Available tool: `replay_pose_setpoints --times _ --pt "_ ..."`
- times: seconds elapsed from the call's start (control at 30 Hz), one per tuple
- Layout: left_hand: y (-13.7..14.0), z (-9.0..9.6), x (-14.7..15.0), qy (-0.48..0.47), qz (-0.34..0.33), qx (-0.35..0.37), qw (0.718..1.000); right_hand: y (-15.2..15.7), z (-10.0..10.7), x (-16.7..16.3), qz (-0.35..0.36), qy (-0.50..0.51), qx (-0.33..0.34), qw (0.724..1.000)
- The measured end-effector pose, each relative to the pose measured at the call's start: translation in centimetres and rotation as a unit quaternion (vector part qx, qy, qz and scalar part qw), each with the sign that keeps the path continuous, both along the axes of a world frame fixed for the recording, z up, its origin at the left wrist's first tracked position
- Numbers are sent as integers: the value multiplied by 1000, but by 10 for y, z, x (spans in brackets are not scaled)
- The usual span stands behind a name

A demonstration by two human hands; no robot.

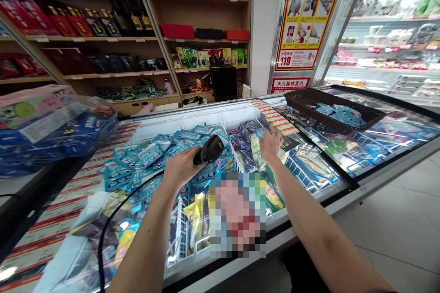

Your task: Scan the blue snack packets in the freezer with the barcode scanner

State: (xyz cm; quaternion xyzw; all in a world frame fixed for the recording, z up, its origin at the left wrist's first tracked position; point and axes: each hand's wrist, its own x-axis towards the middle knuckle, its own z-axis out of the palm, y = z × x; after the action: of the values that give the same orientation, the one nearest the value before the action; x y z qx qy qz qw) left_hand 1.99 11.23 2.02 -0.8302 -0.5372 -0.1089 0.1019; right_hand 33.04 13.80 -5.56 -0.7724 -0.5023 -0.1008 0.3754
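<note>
My left hand (182,167) is wrapped round a black handheld barcode scanner (210,149), its cable trailing down past my forearm. Below the scanner, a heap of blue packets (147,153) fills the left part of the chest freezer (206,116). Further right, my right hand (270,144) reaches over the freezer with fingers closed on a small blue packet (259,132), mostly hidden by the hand. Dark purple packets (243,144) lie beneath it in a white wire basket.
A brown plastic tray (302,100) holding more blue packets rests on the freezer's right side. Plastic-wrapped boxes (51,123) sit at the left. Sliding glass with orange price strips (275,116) crosses the freezer. Shelves (206,39) stand behind, and a lit display fridge (388,50) at the right.
</note>
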Motion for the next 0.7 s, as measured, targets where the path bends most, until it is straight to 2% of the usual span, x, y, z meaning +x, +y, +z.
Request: replay_pose_setpoints --times 0.07,0.17,0.33,0.4,0.6,0.7 --pt "2 -2 -2 -1 1 0 1000 1 -2 -2 39 -28 -27 998" --pt "4 -4 -6 -5 0 5 1000 1 -5 -4 52 -37 -57 996" --pt "6 -1 -8 -5 -42 69 997 1 -3 -7 59 -62 -44 995" --pt "4 2 -6 -16 -36 84 996 0 -1 -9 66 -75 -35 994" --pt "-5 1 -8 -24 16 44 999 -2 7 -20 128 -99 -26 986" --pt "-6 -3 -14 -22 9 53 998 -3 9 -34 186 -82 -35 979"
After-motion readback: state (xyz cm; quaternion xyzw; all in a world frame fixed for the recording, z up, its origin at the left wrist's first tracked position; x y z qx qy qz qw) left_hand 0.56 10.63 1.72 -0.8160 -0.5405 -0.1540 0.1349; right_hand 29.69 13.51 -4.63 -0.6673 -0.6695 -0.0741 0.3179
